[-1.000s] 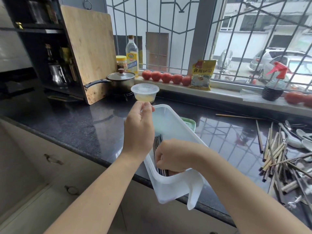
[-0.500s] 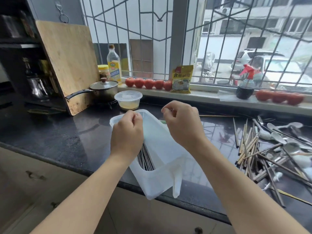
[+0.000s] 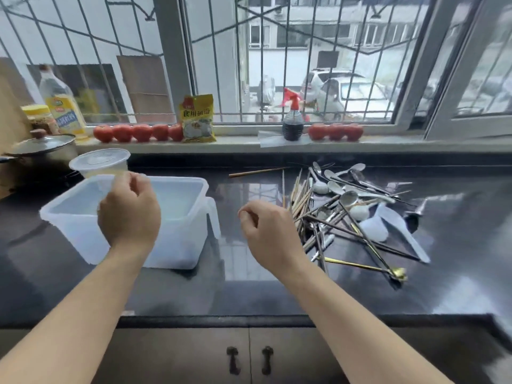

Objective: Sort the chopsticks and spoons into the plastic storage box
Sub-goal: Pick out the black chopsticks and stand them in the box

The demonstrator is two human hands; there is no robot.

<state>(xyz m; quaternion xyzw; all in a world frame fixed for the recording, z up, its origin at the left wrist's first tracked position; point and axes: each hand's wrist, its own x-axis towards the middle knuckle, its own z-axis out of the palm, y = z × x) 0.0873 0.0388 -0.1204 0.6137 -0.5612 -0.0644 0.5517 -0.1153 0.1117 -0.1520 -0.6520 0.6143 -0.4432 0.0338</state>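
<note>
A translucent white plastic storage box point(image 3: 177, 239) stands upright on the dark counter at the left; its contents are hidden. My left hand point(image 3: 128, 214) hovers over its near side, fingers loosely curled and holding nothing. My right hand point(image 3: 271, 234) hangs above the counter between the box and the pile, also loosely curled and empty. To the right lies a tangled heap of wooden and dark chopsticks point(image 3: 300, 200) mixed with metal and white spoons point(image 3: 349, 198). A gold-ended spoon point(image 3: 399, 273) sticks out at the front. One chopstick point(image 3: 255, 172) lies apart behind.
Behind the box sit a lidded clear tub point(image 3: 99, 162) and a lidded pot point(image 3: 41, 151). The sill holds an oil bottle point(image 3: 62, 106), tomatoes point(image 3: 138, 132), a yellow packet point(image 3: 197, 119) and a spray bottle point(image 3: 292, 120). The counter's front edge point(image 3: 249, 320) runs below my arms.
The box, held tilted over the counter edge by its rim, now stands flat on the counter. My left hand has let go of the rim. My right hand has moved right toward the pile.
</note>
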